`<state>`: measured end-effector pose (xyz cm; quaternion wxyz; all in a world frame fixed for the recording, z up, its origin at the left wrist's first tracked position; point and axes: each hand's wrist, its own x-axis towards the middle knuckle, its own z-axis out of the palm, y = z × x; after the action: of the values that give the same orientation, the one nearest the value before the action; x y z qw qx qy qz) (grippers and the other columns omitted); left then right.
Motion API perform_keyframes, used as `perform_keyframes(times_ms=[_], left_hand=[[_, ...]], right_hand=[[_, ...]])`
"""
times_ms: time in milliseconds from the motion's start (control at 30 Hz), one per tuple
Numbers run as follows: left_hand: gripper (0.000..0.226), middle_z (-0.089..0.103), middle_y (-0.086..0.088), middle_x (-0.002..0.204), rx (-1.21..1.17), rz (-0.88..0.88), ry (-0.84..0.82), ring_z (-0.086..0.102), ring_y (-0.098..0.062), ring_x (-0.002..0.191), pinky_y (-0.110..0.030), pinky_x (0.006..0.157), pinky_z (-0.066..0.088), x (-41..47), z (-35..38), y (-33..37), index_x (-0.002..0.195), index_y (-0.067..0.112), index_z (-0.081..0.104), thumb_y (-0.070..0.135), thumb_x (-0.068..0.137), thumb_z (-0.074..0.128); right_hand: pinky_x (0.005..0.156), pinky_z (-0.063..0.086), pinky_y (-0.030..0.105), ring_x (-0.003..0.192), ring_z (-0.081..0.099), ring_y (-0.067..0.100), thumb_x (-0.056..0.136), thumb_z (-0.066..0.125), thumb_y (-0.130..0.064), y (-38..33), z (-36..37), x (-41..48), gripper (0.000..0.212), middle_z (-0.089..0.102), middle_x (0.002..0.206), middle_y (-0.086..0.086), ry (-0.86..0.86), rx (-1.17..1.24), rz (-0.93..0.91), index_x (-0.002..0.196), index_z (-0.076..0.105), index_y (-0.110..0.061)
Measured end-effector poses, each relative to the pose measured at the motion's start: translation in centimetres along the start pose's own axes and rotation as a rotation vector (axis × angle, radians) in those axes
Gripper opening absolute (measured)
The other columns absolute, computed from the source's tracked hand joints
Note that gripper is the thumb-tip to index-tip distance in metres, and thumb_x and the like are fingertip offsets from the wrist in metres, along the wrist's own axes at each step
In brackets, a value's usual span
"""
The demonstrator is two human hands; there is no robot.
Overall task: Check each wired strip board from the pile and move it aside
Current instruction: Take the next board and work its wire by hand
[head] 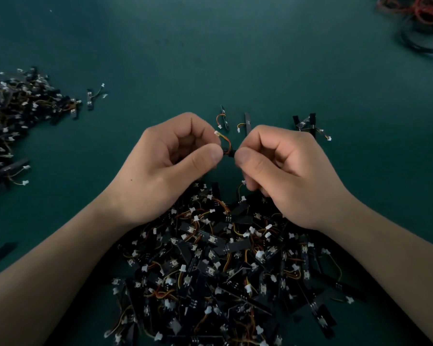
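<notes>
A big pile of black strip boards [225, 270] with orange-yellow wires and white plugs lies near me, under my wrists. Above its far edge my left hand [170, 166] and my right hand [285, 171] meet. Between their thumbs and fingers they pinch one small wired strip board [228, 149]. Its orange wire loops up to a white plug beside my left index finger. Most of the black board is hidden by my right fingers.
A second heap of the same boards [13, 126] spreads along the left edge. Three loose boards [245, 122] lie just beyond my hands, and another pair [308, 123] to the right. Coiled red and black cables [420, 23] sit at the far right corner of the green table [210, 58].
</notes>
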<state>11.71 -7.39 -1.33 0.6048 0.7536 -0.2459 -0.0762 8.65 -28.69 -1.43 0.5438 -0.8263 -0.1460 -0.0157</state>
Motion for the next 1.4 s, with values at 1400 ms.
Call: perform_keyframes(times_ms=[1400], left_hand=[[0.011,0.069,0.007,0.069,-0.076,-0.02,-0.086,0.059,-0.005,0.061,-0.016,0.06,0.046,0.1,-0.6,0.5,0.086,0.02,0.067,0.019,0.091,0.077]], right_hand=[[0.049,0.041,0.042,0.053,0.053,0.03,0.097,0.064,-0.026,-0.5,0.0,-0.2,0.013,0.062,0.062,0.009,-0.09,0.036,-0.031,0.087,0.064,-0.018]])
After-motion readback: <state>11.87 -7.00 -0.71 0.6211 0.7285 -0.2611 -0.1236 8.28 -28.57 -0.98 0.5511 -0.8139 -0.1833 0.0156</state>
